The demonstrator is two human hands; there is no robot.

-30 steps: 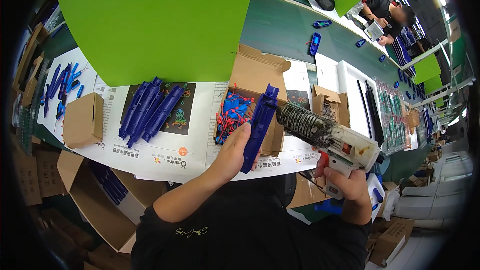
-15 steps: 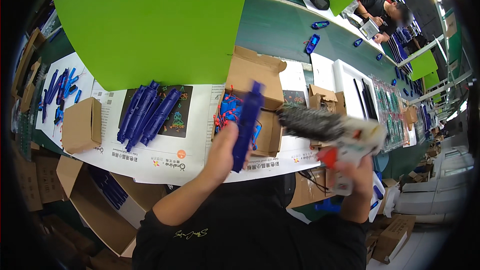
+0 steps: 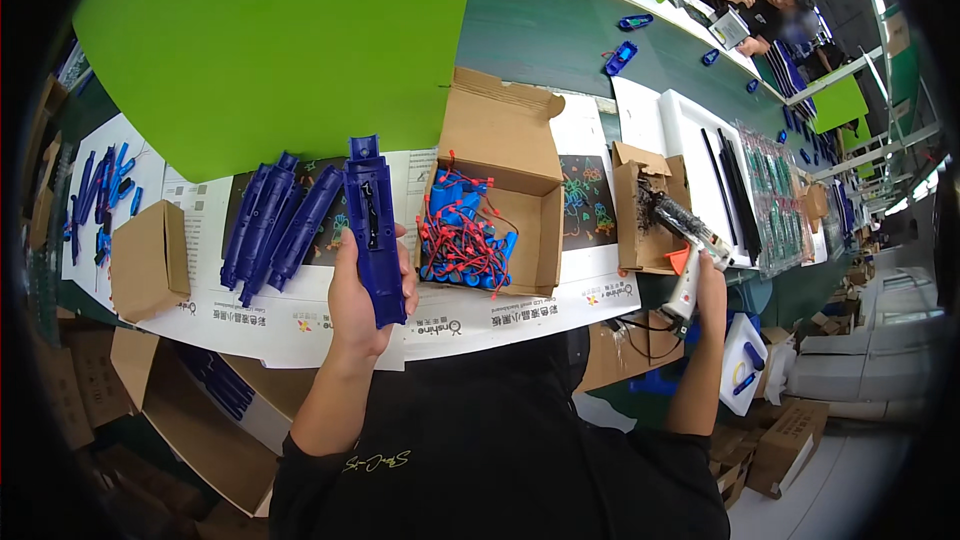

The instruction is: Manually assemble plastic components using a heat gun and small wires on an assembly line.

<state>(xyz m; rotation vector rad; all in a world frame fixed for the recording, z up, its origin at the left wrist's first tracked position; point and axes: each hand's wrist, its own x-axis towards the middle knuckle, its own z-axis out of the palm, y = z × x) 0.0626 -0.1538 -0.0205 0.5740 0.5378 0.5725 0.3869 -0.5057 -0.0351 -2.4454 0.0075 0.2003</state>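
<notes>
My left hand [image 3: 362, 290] is wrapped round a dark blue plastic half shell [image 3: 373, 230], held upright with its hollow side showing and dark strips along the inside. At the right, my right hand [image 3: 708, 290] grips a white hot glue gun [image 3: 688, 275] with a red trigger. Its dark, crusted barrel points into a small cardboard box [image 3: 652, 252] with a stained interior. Between my hands stands an opened cardboard box [image 3: 540, 240] holding blue battery packs [image 3: 455, 200] with red connectors. Several more blue half shells [image 3: 275, 225] lie side by side left of my left hand.
A green panel [image 3: 280, 50] rises behind the bench. More blue parts [image 3: 105, 185] and a cardboard box [image 3: 150, 260] are at the left. A white foam tray [image 3: 690, 140] with black strips and bagged circuit boards [image 3: 770, 190] lie right. Another person [image 3: 750, 5] sits at the far right.
My right hand has carried the glue gun away from the shell, right to the small box. My left hand has moved left with the shell, whose hollow side now shows.
</notes>
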